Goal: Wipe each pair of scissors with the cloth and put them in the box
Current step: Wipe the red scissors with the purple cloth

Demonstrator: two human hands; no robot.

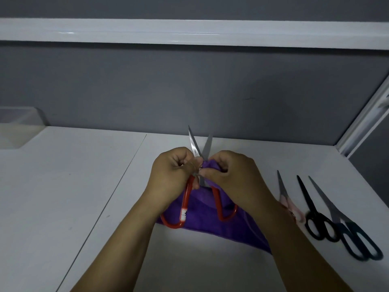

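A grey wall (189,85) with a white rail (189,32) across it stands behind a white bench (63,186), and a seam runs through the bench top at the left. Near the middle of the bench, two bare hands work close together just above a purple cloth (206,216) that lies spread under them and trails toward the near right. The left grip (172,171) is clenched around the red scissors (188,194) close to the pivot, with the fingers curled over the top of the left handle. The scissors are spread open: the two blades point to the far side in a narrow V, and the two red handle loops splay over the cloth on the near side. A white label sits on the left loop. The right grip (233,173) pinches a bunched fold of the cloth against the right blade, just beside the pivot. To the right, three more pairs lie closed on the bench side by side, tips pointing far: pink scissors (283,190) partly hidden by the right forearm, black scissors (311,205), and dark teal scissors (336,213) farthest right. A clear box (19,127) stands at the far left edge, well apart from the hands.
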